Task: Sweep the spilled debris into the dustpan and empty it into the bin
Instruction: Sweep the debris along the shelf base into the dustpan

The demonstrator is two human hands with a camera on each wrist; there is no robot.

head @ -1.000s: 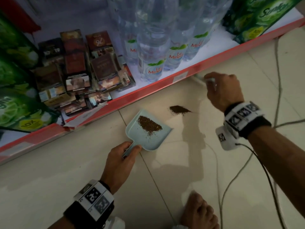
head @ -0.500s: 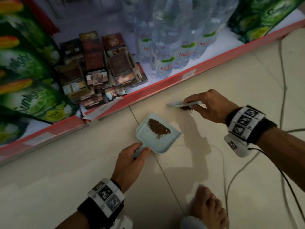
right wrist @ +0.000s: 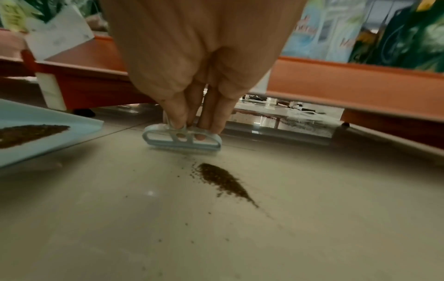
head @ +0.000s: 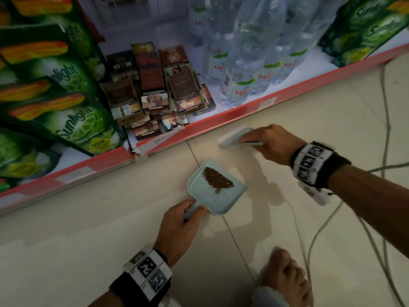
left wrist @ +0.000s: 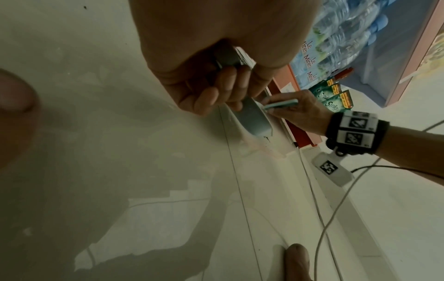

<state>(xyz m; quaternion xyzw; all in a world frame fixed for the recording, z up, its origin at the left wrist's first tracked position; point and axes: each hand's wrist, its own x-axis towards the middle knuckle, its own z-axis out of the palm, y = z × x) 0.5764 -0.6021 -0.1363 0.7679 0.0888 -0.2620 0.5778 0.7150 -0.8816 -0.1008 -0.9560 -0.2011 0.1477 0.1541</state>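
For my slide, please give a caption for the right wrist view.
Right hand holds small blue brush behind brown debris pile on floor.

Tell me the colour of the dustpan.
Pale blue. The dustpan shows it best in the head view, with brown debris piled in it.

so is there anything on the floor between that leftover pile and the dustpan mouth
Nothing visible. In the right wrist view, only bare tile and a few stray grains lie between the remaining debris pile and the dustpan. The brush, held by the right hand, sits behind the pile.
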